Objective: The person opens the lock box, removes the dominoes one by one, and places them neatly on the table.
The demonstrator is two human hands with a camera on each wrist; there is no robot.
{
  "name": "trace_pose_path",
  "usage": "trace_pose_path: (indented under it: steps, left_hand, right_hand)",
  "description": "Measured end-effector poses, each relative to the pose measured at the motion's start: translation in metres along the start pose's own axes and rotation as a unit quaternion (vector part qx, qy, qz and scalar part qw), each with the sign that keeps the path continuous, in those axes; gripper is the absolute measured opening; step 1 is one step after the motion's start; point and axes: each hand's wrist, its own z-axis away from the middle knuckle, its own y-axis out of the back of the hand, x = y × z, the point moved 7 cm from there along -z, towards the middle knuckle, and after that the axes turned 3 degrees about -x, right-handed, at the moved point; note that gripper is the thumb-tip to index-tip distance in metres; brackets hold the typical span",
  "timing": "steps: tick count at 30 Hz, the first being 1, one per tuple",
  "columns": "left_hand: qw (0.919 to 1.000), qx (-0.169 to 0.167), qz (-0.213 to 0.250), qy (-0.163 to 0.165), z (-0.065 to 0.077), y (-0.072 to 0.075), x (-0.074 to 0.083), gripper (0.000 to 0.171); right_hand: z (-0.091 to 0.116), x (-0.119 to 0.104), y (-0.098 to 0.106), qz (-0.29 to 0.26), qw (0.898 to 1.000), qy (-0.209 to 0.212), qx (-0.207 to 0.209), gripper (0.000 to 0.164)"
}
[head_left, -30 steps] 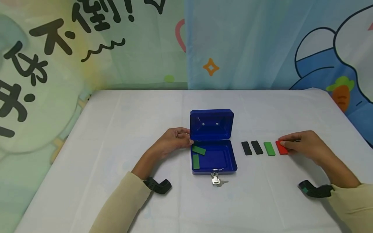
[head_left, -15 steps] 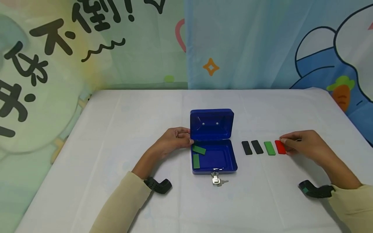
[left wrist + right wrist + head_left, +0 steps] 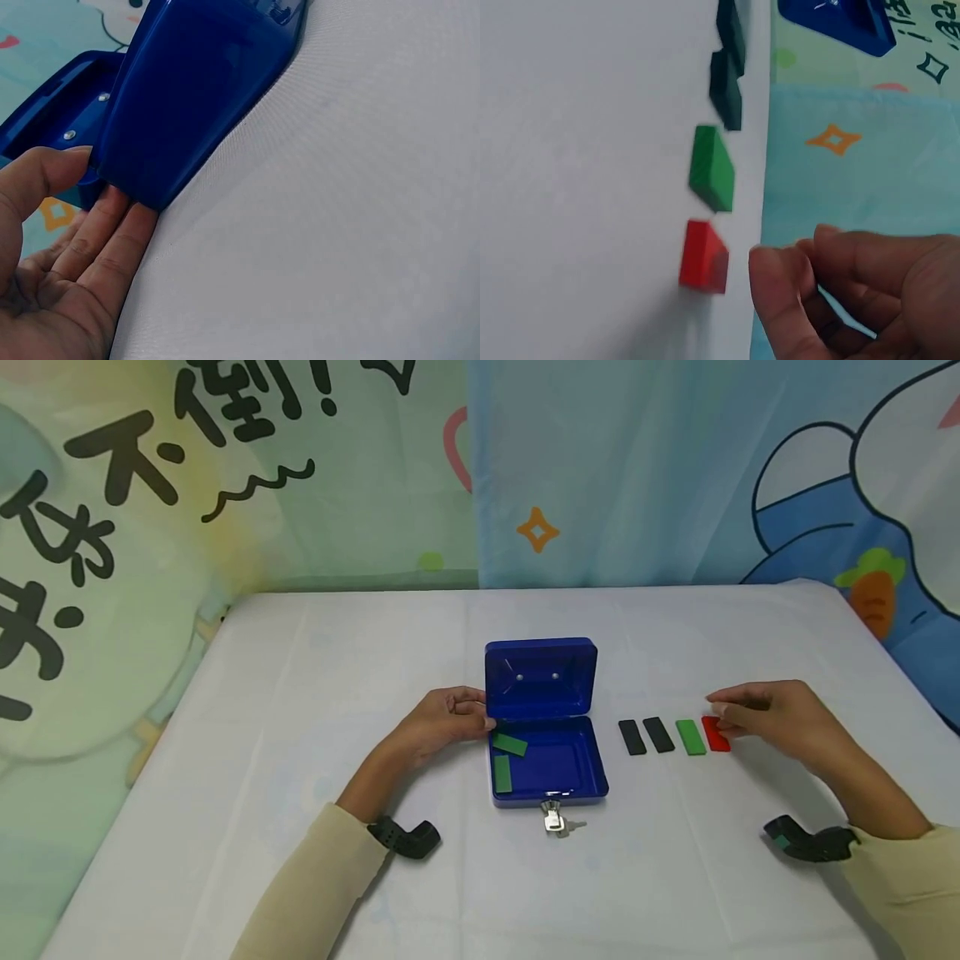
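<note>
A blue metal cash box (image 3: 551, 762) stands on the table with its lid (image 3: 540, 677) raised. My left hand (image 3: 448, 718) holds its back left corner; in the left wrist view the thumb (image 3: 56, 169) is at the hinge-side rim and the fingers lie along the outside. Two green blocks (image 3: 510, 744) lie inside the box on the left. My right hand (image 3: 776, 714) hovers just over a flat red block (image 3: 703, 259), fingertips bent towards each other with nothing between them. The red block ends a row with a green block (image 3: 691, 737) and two black blocks (image 3: 658, 734).
A lock with keys (image 3: 553, 818) hangs at the front of the box. White cloth (image 3: 360, 902) covers the table. Behind it hang printed curtains (image 3: 637, 485). Each wrist wears a black camera (image 3: 408, 839).
My right hand has let go of the red block and lifted slightly up and left over it. The red block now sits nearer the green one. My left hand stays put.
</note>
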Motion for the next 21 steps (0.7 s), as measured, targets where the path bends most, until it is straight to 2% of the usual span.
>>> trace_pose_path:
  steps: [5, 12, 21]
  left_hand:
    - [1.0000, -0.001, 0.009, -0.002, 0.001, 0.000, 0.000, 0.043]
    - [0.9999, -0.001, 0.012, 0.000, 0.000, 0.000, 0.000, 0.043]
    - [0.9999, -0.002, 0.014, -0.002, 0.000, -0.001, -0.001, 0.044]
  right_hand:
    - [0.002, -0.018, -0.006, -0.009, 1.000, 0.020, -0.021, 0.048]
    - [0.003, -0.048, -0.016, -0.061, 0.995, 0.052, -0.058, 0.045]
    - [-0.001, -0.078, -0.031, -0.165, 0.976, 0.101, -0.101, 0.037]
